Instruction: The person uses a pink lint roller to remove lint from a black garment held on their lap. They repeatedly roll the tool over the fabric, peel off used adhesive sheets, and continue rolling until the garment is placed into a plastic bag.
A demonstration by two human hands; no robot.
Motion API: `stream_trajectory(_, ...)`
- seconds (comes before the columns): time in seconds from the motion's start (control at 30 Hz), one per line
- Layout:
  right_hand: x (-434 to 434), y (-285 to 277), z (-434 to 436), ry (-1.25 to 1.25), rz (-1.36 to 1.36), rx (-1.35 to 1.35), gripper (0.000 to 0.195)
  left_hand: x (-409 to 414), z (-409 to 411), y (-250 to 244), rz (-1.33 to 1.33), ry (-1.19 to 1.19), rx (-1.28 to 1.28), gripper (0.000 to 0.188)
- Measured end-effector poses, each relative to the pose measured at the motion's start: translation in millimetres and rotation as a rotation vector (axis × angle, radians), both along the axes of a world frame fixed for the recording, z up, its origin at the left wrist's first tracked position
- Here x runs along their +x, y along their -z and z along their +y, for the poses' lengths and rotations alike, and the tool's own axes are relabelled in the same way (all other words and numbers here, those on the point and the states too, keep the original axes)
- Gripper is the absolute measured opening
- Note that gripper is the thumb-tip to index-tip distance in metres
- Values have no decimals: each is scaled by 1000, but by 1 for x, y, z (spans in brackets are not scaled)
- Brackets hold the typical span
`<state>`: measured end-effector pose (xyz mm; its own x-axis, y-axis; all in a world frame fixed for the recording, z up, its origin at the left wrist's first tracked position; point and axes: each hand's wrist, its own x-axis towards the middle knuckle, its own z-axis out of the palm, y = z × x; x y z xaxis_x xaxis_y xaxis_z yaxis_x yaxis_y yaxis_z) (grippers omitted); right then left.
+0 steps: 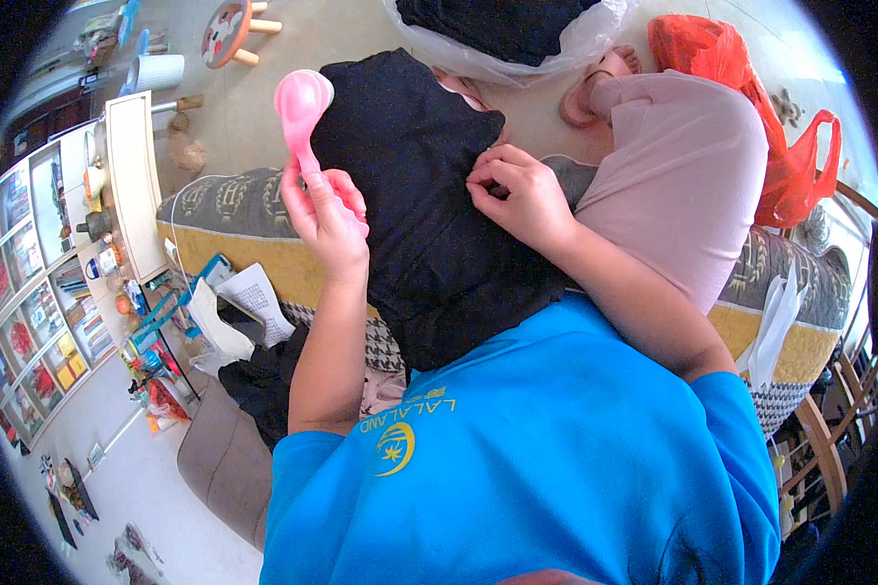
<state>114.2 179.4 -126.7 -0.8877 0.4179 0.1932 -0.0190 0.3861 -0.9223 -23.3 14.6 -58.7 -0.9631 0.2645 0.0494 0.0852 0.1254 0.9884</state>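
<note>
My left hand (pixel 327 212) is wrapped around the handle of a pink handheld fabric shaver (pixel 301 102), its round head pointing up and away from me. A black garment (pixel 417 197) lies spread across my lap, its far end hanging past my knees. The shaver's head is beside the garment's upper left edge; whether they touch I cannot tell. At the cloth's right edge my right hand (pixel 519 191) is curled, thumb and fingertips pinching the fabric.
I sit on a patterned grey and yellow sofa (pixel 227 252). Ahead on the floor are a clear plastic bag (pixel 600 33) holding black cloth (pixel 494 29), and a small wooden stool (pixel 227 33). A red plastic bag (pixel 797 168) is at right. Printed paper (pixel 256 300) and dark cloth (pixel 263 380) lie left.
</note>
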Motion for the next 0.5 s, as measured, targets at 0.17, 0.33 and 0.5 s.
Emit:
stream_trajectory(0.17, -2, -3, -1, 16, -7, -18, 8, -1, -1, 0, -4, 17, 31, 36)
stream_trajectory(0.33, -1, -5, 1, 44, -15, -140, 8, -1, -1, -2, -17, 10, 22, 36)
stream_trajectory(0.5, 3, -3, 5, 92, -44, -241, 9, -1, -1, -3, -27, 8, 28, 36)
